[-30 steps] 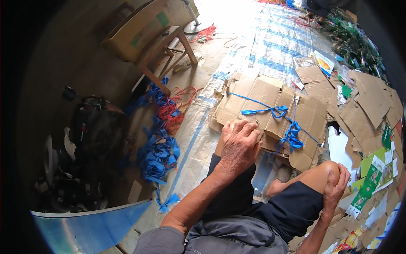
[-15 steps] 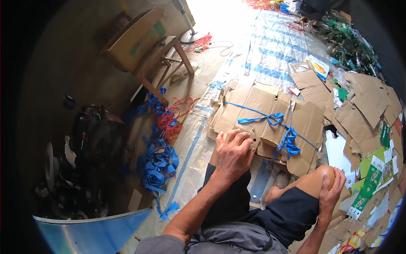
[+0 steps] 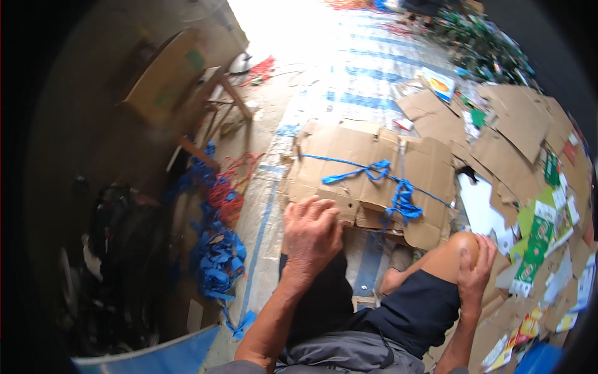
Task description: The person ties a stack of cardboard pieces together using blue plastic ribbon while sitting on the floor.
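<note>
A bundle of flattened brown cardboard [image 3: 349, 140] lies on the sheet in front of me, tied with a blue plastic strap [image 3: 403, 198] that has loose bows and knots on top. My left hand [image 3: 311, 234] rests over my left knee, close to the bundle's near left edge, fingers bent downward and holding nothing. My right hand [image 3: 477, 269] lies on the outer side of my bent right knee [image 3: 455, 252], its thumb apart from the fingers. Whether the left fingertips touch the cardboard cannot be made out.
Blue strap strips [image 3: 221, 262] and red string [image 3: 224, 193] lie in a heap at the left. Behind them a wooden stool [image 3: 233, 96] stands by a cardboard box [image 3: 162, 81]. Loose flattened cartons [image 3: 511, 118] cover the right, with green bottles [image 3: 483, 50] beyond.
The whole view has swung, so the scene sits further left and a blue patch shows at lower right. Both hands stay on the knees, and the tied bundle looks unchanged.
</note>
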A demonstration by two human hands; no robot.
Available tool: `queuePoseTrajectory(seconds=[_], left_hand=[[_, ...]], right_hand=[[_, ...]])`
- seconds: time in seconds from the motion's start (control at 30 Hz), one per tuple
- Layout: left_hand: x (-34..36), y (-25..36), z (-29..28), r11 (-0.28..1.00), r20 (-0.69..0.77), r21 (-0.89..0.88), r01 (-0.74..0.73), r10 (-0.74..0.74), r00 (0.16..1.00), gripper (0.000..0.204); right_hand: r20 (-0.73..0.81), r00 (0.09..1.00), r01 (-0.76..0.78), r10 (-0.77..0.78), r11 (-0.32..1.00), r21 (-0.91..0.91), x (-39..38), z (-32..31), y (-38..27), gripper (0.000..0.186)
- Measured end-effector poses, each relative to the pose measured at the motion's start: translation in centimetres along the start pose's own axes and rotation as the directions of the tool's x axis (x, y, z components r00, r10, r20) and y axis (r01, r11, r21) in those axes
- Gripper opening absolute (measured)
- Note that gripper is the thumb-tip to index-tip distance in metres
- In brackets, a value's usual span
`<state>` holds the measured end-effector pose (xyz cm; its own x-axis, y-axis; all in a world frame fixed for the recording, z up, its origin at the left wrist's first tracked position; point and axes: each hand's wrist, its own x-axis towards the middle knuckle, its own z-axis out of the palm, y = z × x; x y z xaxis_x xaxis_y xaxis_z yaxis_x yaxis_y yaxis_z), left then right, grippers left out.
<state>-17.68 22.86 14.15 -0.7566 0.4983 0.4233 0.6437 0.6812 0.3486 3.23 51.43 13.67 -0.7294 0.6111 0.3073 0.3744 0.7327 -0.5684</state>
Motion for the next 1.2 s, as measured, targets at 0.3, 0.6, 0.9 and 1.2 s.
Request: queuePoseTrajectory(seconds=[0.3,0.6,0.9,1.2], left_hand=[[0.2,-0.2,-0.6,1.0,0.013,-0.002,0.01,-0.01,1.0,0.019],[0.5,0.2,-0.7,0.999,0.042,-0.044,-0.008,0.01,0.999,0.018],[0.3,-1.0,-0.4,0.998,0.097,-0.058,-0.004,0.009,0.995,0.019],[0.1,-1.6,-0.2,0.997,0.158,-0.072,-0.033,0.044,0.987,0.022]], right_hand=[[-0.01,1.0,0.015,-0.016,1.0,-0.027,0.5,0.2,-0.5,0.042],[-0.031,0.999,0.028,-0.029,0.999,-0.039,0.3,0.1,0.0,0.041],[-0.025,0.935,0.348,-0.353,0.93,-0.115,2.2,0.3,0.7,0.039],[-0.03,0.951,0.302,-0.308,0.946,-0.119,3.1,0.8,-0.2,0.029]])
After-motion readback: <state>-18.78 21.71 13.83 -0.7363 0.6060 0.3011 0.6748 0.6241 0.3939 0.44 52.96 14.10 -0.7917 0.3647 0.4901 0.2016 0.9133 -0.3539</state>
